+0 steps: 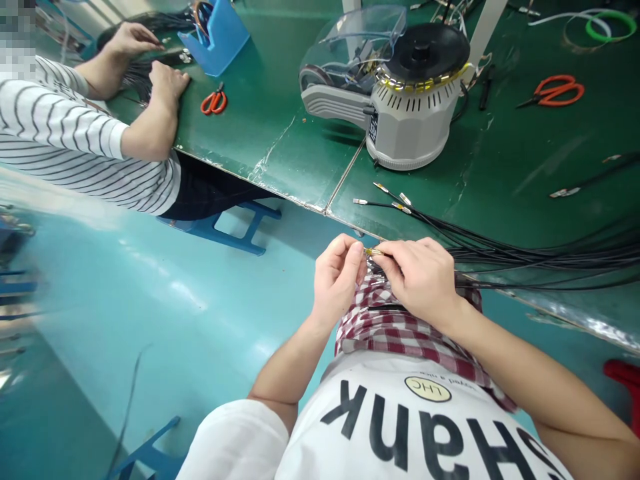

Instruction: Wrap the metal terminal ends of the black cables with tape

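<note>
Head view: left grip (337, 280) and right grip (415, 280) pinched nearly shut, fingertips meeting on a small gold-coloured wire terminal (374, 251), long axis almost level, tip toward the left hand. Black wire bundle (540, 257) fanning rightward from the grip, past the right hand, along the green counter (500, 133) edge.

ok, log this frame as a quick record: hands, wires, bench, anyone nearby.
left hand: left hand, fingers pinching a brass wire terminal
right hand: right hand, fingers on the same terminal
wires: black wires, bundled, lying over the bench edge
bench: green workbench
bench items: electric tape dispenser, orange scissors
nearby: person in striped shirt, hands resting on the bench
</note>
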Demonstrator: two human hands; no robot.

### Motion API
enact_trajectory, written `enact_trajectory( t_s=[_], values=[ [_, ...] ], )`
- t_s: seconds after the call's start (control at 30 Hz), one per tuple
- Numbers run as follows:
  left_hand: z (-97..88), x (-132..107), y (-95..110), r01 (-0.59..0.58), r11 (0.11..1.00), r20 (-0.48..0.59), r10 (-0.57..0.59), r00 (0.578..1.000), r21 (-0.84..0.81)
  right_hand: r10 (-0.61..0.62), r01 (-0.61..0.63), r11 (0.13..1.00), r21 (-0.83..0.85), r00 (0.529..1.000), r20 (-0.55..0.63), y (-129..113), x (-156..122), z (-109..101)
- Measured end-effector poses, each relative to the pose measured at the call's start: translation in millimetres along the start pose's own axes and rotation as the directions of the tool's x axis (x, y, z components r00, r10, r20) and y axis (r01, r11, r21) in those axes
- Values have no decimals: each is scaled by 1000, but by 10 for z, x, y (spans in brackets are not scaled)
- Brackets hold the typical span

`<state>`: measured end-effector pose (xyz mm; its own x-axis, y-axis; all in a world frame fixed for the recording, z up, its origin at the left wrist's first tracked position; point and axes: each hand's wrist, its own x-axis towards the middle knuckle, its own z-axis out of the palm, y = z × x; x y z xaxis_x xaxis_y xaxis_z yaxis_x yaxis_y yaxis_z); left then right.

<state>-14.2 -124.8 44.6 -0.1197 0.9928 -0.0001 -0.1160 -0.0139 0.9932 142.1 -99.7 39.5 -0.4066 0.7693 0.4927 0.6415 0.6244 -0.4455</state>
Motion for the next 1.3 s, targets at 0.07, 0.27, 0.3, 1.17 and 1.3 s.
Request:
enact_trajectory(
  t_s=[0.07,0.27,0.3,1.17,1.3],
  values=[
    [-5,-5,-5,-8,1000,2,8,1000,-1,-75,71,996,-61,995,-63,2,-5,9],
    [-3,-39,-23,13,1000,42,-14,999,28,77,-89,976,198,995,65,-13,-4,34],
    [-3,-39,-25,13,999,39,-14,999,30,97,-115,966,233,992,84,-15,-3,33],
    [10,43,-96,-3,1000,-3,3,1000,-5,260,-369,825,428,920,292,57,20,-77],
    [112,64,-143,31,986,-41,-39,998,-165,309,-398,781,481,916,255,53,47,-91]
  ],
)
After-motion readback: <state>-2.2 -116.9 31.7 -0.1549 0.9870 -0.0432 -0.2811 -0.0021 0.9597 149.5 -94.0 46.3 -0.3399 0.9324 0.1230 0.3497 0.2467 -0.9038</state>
